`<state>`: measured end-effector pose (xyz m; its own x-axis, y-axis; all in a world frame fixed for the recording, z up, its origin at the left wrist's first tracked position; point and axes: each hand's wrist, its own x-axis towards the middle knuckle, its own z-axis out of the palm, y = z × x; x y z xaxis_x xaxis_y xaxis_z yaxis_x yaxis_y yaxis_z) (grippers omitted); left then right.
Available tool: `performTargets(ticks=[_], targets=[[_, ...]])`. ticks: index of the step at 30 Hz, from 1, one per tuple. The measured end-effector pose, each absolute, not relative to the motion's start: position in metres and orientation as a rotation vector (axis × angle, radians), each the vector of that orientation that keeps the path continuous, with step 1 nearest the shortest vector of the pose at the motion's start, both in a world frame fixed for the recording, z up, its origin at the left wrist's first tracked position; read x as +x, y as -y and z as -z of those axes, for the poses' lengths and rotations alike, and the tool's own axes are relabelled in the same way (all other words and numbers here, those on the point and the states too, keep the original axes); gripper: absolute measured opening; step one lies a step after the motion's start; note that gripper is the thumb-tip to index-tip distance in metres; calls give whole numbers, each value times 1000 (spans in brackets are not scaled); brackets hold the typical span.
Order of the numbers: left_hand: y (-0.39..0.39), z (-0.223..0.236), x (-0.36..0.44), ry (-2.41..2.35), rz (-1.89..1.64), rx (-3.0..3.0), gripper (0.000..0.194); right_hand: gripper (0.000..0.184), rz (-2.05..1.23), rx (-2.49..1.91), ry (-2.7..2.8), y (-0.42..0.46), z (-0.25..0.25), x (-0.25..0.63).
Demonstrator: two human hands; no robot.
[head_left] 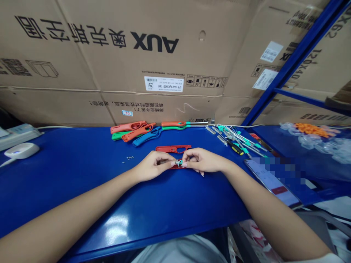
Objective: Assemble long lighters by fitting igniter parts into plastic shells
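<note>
My left hand is closed, thumb and fingers pinching a small clear lighter gas tank. My right hand is closed at the other end, its thumb and forefinger on a small teal lighter part. Under both hands lies a red lighter shell half, mostly covered by fingers. Just behind them, a second red shell half with an oval trigger opening rests on the blue table. How the tank and teal part sit in the shell is too small to tell.
Orange, green and blue lighter shells lie at the back. Several metal rods with teal parts and a yellow-black screwdriver are to the right. Small screws lie left; a phone lies right. Cardboard stands behind.
</note>
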<state>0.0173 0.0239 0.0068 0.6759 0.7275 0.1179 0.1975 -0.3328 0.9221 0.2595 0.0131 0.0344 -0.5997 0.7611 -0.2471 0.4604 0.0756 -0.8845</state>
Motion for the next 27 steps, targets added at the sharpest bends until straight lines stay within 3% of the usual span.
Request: performTargets(ticks=[27], targets=[[-23,-9,18,-723,-641,1935,33,29,-1514,-1224,2081,-13,-35,259]])
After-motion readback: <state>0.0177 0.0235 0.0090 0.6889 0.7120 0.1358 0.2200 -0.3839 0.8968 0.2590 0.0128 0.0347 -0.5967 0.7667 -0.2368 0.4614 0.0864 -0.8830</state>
